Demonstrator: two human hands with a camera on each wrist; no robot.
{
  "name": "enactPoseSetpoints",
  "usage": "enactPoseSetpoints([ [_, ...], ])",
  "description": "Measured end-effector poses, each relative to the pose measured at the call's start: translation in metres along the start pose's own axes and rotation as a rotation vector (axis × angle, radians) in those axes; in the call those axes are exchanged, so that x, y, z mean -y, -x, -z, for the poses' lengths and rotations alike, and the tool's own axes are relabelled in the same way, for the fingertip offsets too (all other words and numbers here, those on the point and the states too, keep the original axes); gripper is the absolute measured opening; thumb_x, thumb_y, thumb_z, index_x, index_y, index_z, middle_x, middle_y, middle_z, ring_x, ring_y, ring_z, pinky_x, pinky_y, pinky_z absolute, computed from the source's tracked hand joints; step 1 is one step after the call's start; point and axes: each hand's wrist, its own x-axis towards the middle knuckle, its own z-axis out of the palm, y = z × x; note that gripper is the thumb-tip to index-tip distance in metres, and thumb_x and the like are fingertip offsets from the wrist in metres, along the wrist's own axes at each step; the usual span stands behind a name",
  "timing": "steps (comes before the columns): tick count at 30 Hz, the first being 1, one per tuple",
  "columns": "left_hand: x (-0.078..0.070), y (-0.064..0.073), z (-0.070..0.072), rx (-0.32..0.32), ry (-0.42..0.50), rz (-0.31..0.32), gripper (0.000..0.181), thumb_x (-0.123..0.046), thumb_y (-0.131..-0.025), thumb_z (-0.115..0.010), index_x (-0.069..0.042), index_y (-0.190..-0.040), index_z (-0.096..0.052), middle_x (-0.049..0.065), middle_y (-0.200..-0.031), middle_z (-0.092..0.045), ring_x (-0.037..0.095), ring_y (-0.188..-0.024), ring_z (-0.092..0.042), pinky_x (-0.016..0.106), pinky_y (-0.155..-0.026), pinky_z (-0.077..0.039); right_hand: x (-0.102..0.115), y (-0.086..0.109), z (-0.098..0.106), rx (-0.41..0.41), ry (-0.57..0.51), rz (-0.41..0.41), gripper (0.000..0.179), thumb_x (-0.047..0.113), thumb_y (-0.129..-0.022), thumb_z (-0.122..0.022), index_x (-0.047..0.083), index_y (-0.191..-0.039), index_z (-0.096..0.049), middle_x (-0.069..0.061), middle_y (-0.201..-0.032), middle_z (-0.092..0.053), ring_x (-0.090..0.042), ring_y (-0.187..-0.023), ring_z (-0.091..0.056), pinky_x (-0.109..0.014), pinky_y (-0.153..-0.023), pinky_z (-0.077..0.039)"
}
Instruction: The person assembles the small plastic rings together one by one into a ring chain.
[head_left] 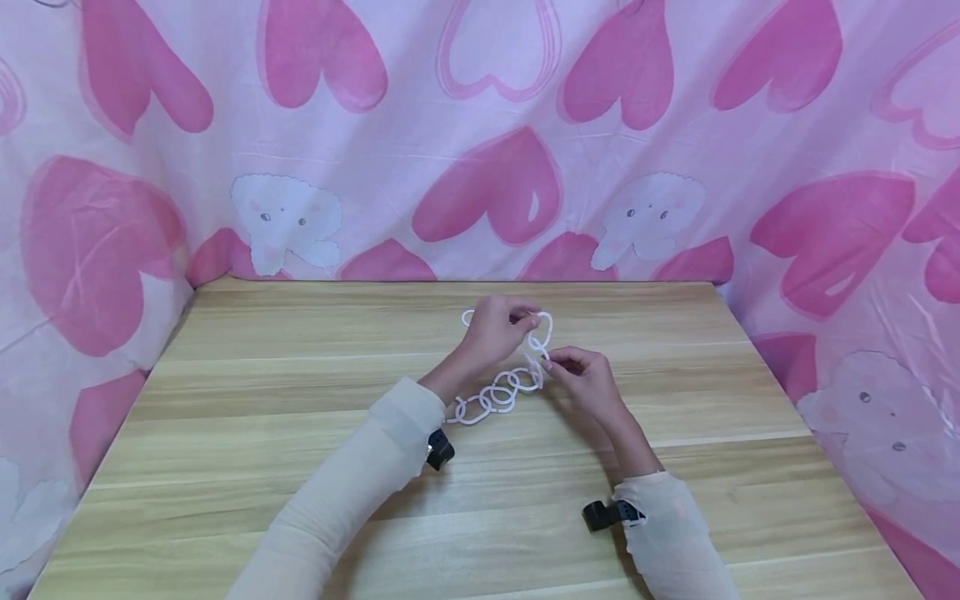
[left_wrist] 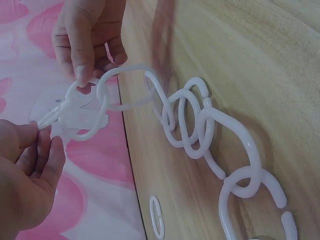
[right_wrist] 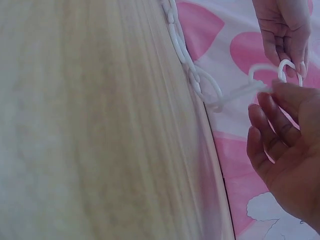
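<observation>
A chain of white plastic oval links [left_wrist: 245,132] runs between both hands and down onto the wooden table. My left hand [head_left: 491,329] pinches the end link [head_left: 551,329] between thumb and fingertips, raised off the tabletop. Just to its right and nearer to me, my right hand [head_left: 588,385] pinches a neighbouring link [left_wrist: 82,137] by thumb and forefinger. From there the rest of the chain trails to the left, partly hidden behind the left wrist in the head view. One separate white link [left_wrist: 157,217] lies on the table beyond the left hand.
The wooden table [head_left: 525,500] ends at the back against a pink curtain with hearts [head_left: 487,187]. Similar cloth hangs on the left and right sides. A black wrist camera [head_left: 441,450] is strapped to the left sleeve, another camera [head_left: 600,515] to the right.
</observation>
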Motion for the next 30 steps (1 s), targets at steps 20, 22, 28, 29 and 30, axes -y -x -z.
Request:
enactPoseSetpoints([
  [20, 0.002, 0.004, -0.009, 0.011, 0.164, 0.081, 0.016, -0.007, -0.094, -0.070, -0.002, -0.109, -0.075, 0.013, -0.103, -0.079, 0.021, -0.092, -0.074, 0.023, -0.079, -0.059, 0.001, -0.002, 0.001, -0.050, -0.252, -0.192, 0.019, 0.004, -0.098, -0.061, -0.009, -0.109, -0.070, 0.015, -0.083, -0.074, 0.000, -0.078, -0.066, -0.022, -0.077, -0.059],
  [22, 0.002, 0.004, -0.010, 0.013, 0.176, 0.091, 0.016, -0.007, -0.094, -0.071, -0.002, -0.108, -0.075, 0.013, -0.102, -0.079, 0.021, -0.092, -0.073, 0.023, -0.078, -0.059, 0.002, -0.002, 0.001, -0.054, -0.273, -0.203, 0.013, 0.005, -0.098, -0.062, 0.003, -0.103, -0.074, 0.015, -0.082, -0.074, -0.001, -0.077, -0.065, -0.023, -0.076, -0.060],
  [28, 0.006, 0.005, -0.009, 0.048, 0.232, 0.090, 0.019, -0.009, -0.095, -0.069, 0.000, -0.111, -0.073, 0.015, -0.106, -0.078, 0.023, -0.093, -0.073, 0.024, -0.082, -0.059, 0.002, -0.002, 0.000, -0.121, -0.276, -0.233, 0.011, 0.008, -0.098, -0.064, 0.011, -0.096, -0.075, 0.015, -0.078, -0.073, 0.000, -0.076, -0.063, -0.021, -0.074, -0.055],
  [29, 0.008, 0.004, -0.007, 0.056, 0.241, 0.089, 0.019, -0.009, -0.096, -0.068, 0.000, -0.112, -0.073, 0.016, -0.107, -0.077, 0.025, -0.094, -0.073, 0.024, -0.083, -0.060, 0.002, -0.002, 0.000, -0.130, -0.273, -0.231, 0.010, 0.009, -0.098, -0.065, 0.009, -0.096, -0.075, 0.016, -0.078, -0.073, 0.000, -0.077, -0.063, -0.020, -0.074, -0.055],
  [30, 0.010, 0.004, -0.006, 0.063, 0.251, 0.092, 0.020, -0.009, -0.097, -0.067, 0.001, -0.114, -0.072, 0.017, -0.108, -0.077, 0.026, -0.095, -0.073, 0.025, -0.084, -0.060, 0.002, -0.002, 0.000, -0.136, -0.273, -0.229, 0.010, 0.009, -0.098, -0.065, 0.008, -0.097, -0.075, 0.016, -0.077, -0.072, 0.000, -0.076, -0.063, -0.020, -0.073, -0.054],
])
